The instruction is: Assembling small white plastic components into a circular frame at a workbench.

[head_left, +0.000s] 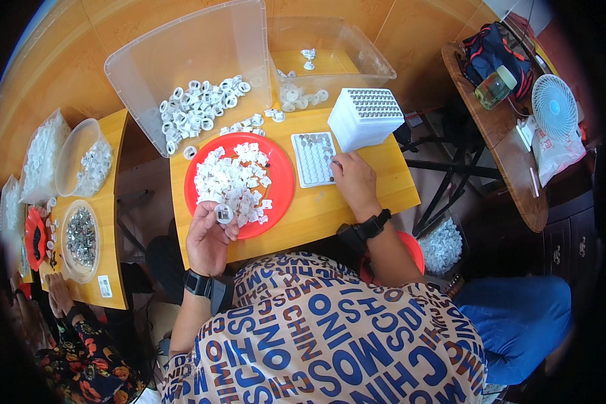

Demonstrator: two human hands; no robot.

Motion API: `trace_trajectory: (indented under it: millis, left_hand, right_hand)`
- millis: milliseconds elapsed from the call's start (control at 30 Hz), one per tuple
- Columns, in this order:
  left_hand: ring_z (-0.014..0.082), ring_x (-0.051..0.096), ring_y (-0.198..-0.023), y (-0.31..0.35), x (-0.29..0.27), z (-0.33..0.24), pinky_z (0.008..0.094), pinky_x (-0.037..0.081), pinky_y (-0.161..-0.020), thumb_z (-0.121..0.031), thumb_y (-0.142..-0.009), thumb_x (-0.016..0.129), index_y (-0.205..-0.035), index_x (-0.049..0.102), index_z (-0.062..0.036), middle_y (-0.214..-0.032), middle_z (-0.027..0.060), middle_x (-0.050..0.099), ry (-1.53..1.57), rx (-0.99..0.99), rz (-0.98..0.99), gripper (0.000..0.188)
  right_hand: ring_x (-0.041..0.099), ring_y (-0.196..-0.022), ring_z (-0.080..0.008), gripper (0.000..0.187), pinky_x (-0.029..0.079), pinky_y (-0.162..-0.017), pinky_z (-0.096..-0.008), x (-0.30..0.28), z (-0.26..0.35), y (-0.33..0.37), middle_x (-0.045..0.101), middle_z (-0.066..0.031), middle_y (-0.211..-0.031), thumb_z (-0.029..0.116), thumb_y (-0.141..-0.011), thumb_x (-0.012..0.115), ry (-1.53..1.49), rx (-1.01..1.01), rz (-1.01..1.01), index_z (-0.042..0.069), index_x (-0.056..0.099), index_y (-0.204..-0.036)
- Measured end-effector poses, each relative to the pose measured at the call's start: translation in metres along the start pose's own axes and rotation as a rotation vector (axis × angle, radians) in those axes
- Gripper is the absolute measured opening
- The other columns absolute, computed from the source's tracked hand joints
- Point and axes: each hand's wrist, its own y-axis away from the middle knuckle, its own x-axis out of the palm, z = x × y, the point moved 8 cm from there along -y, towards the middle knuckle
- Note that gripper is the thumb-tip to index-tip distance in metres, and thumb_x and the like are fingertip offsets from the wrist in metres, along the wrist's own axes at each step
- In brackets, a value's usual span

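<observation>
My left hand (207, 237) holds a small white plastic ring piece (223, 214) with a grey centre, just over the near rim of a red round plate (284, 180). The plate carries a heap of white plastic pieces (234, 180). My right hand (354, 180) rests at the right edge of a white grid tray (312, 160) with small grey parts in its cells; its fingertips touch the tray. Whether they pinch a part is hidden.
A stack of white grid trays (366, 116) stands behind the right hand. Clear bins (190, 67) with white rings sit at the back. On a left table are bowls (81, 237) of grey parts, and another person's hand (60, 291). A fan (553, 106) stands far right.
</observation>
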Motion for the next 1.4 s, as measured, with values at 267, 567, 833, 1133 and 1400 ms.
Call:
trace_trajectory:
  millis: [267,567,833,1133,1400]
  left_hand:
    - [0.0199,0.061,-0.069,-0.001,0.004,0.008,0.0270,0.049,-0.062,-0.020,-0.092,0.051,-0.103,0.049,-0.0076,-0.084,0.0134,0.062,0.022,-0.037,0.040,0.017]
    - [0.0212,0.060,-0.067,0.003,0.005,0.006,0.0274,0.049,-0.061,-0.021,-0.092,0.051,-0.101,0.049,-0.0055,-0.081,0.0136,0.061,0.023,-0.028,0.034,0.018]
    - [0.0238,0.060,-0.072,0.000,0.020,0.008,0.0302,0.050,-0.063,-0.021,-0.091,0.053,-0.102,0.050,-0.0047,-0.086,0.0163,0.061,0.128,-0.047,0.181,0.020]
    - [0.0207,0.061,-0.072,0.004,0.021,0.004,0.0282,0.049,-0.065,-0.023,-0.092,0.053,-0.101,0.049,-0.0051,-0.085,0.0132,0.061,0.089,-0.038,0.210,0.021]
    - [0.0190,0.062,-0.073,0.006,0.015,0.007,0.0268,0.049,-0.065,-0.022,-0.091,0.054,-0.101,0.049,-0.0049,-0.087,0.0133,0.062,0.037,-0.028,0.195,0.020]
  right_hand:
    - [0.057,-0.083,-0.0327,0.013,0.047,-0.071,-0.0449,0.007,0.002,-0.005,0.056,-0.0122,-0.085,0.018,-0.088,0.055,0.112,-0.097,-0.042,0.006,0.057,-0.083]
    - [0.058,-0.079,-0.0332,0.011,0.047,-0.066,-0.0452,0.002,0.005,-0.007,0.059,-0.0127,-0.083,0.015,-0.087,0.054,0.066,-0.101,-0.065,0.004,0.056,-0.086]
    - [0.062,-0.066,-0.0169,0.012,0.048,-0.062,-0.0293,0.010,0.078,0.009,0.065,-0.0102,-0.076,0.013,-0.088,0.059,-0.810,-0.019,0.240,0.001,0.060,-0.091]
    - [0.060,-0.079,-0.0075,0.007,0.049,-0.071,-0.0225,0.046,0.165,0.034,0.063,-0.0013,-0.087,0.004,-0.090,0.057,-1.199,-0.116,0.714,0.001,0.059,-0.096]
    - [0.062,-0.078,-0.0097,0.010,0.052,-0.073,-0.0238,0.056,0.164,0.031,0.066,-0.0050,-0.086,0.001,-0.086,0.061,-1.429,0.052,0.754,-0.003,0.062,-0.096]
